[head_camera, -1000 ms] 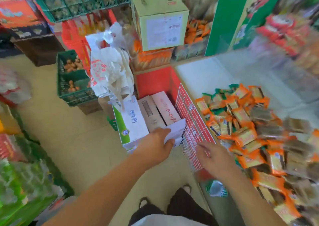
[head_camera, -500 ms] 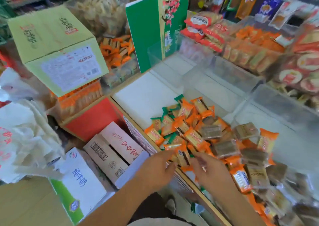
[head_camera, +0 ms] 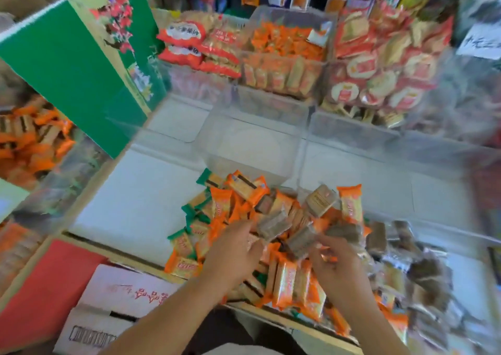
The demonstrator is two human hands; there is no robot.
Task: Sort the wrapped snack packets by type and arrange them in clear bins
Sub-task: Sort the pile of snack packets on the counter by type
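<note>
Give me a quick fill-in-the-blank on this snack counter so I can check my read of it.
1. The tall cardboard box left of the clear plastic bins is mainly ____.
2. In the mixed pile, the brown snack packets in clear wrap lie toward the ____ side.
3. The left hand hovers over ____-wrapped snack packets.
Missing words: green; right; orange.

Bright, even light fills the whole frame, with no single source showing; colours run vivid and a little washed; shadows are faint and soft. Motion blur smears everything, worst along the right edge and upper right; the green box [head_camera: 67,64] at upper left has streaked edges; the clear bins [head_camera: 352,135] show as milky haze; the packets [head_camera: 245,185] at centre are sharpest, their print unreadable; straight lines bow near the edges.
</note>
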